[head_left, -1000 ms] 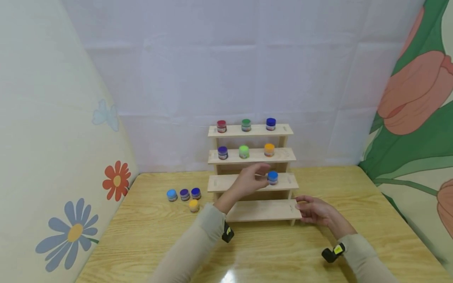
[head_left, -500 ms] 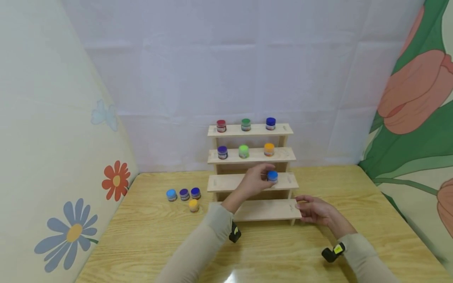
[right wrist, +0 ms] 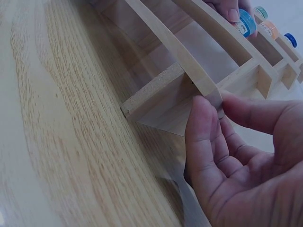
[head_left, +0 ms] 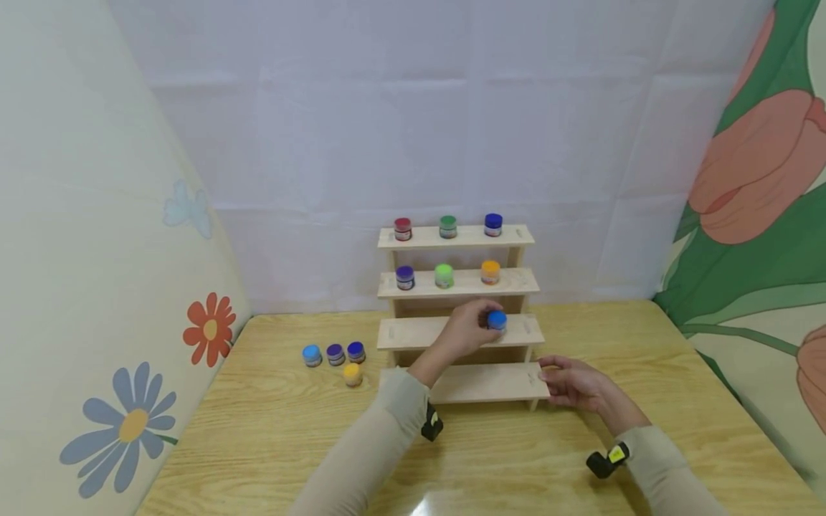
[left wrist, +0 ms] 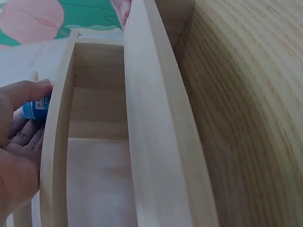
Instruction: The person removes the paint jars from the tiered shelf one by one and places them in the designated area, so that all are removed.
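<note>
A stepped wooden display shelf (head_left: 480,382) stands on the table. On its third tier from the top, toward the right end, my left hand (head_left: 463,331) holds a small blue paint jar (head_left: 497,319) between thumb and fingers. The jar is upright at the board, its lower part partly covered by the fingertips. In the left wrist view the thumb lies along the blue jar (left wrist: 38,109), with fingers behind it. My right hand (head_left: 576,385) pinches the right end of the lowest tier; the right wrist view shows thumb and fingers on that board's corner (right wrist: 208,90).
Red (head_left: 403,229), green (head_left: 448,227) and dark blue (head_left: 493,225) jars line the top tier. Purple (head_left: 405,278), light green (head_left: 444,276) and orange (head_left: 490,272) jars occupy the second. Left of the shelf, several jars, including a yellow one (head_left: 352,375), sit on the table (head_left: 284,437).
My left hand has shifted slightly right, its fingers coming around the blue jar, which was beside the fingertips a second ago. The right hand stays at the lowest tier's end.
</note>
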